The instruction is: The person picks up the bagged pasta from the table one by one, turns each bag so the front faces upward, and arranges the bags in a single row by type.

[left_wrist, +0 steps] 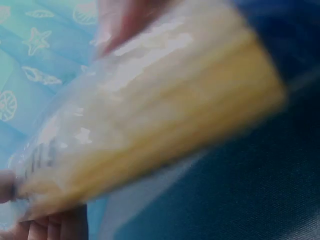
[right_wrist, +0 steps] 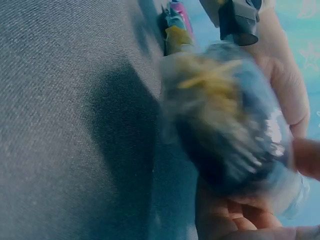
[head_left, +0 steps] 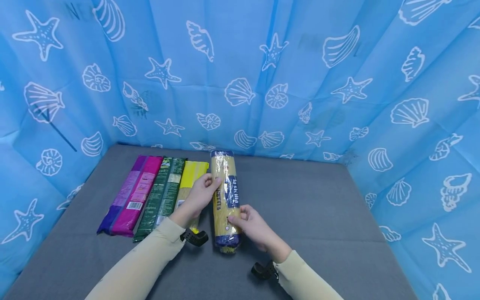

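Observation:
Both hands hold a clear packet of spaghetti with dark blue bands, upright along its length in the head view. My left hand grips its left side near the middle, thumb on top of the wrap. My right hand grips its right side lower down, thumb over the front. In the left wrist view the packet is large and blurred. In the right wrist view its crimped end faces the camera, with a shadow on the grey cloth beside it.
Left of the hands lie a magenta and purple packet, a green packet and a yellow packet, side by side. The left hand and forearm partly cover the yellow one. Blue curtain with shells surrounds the grey tabletop.

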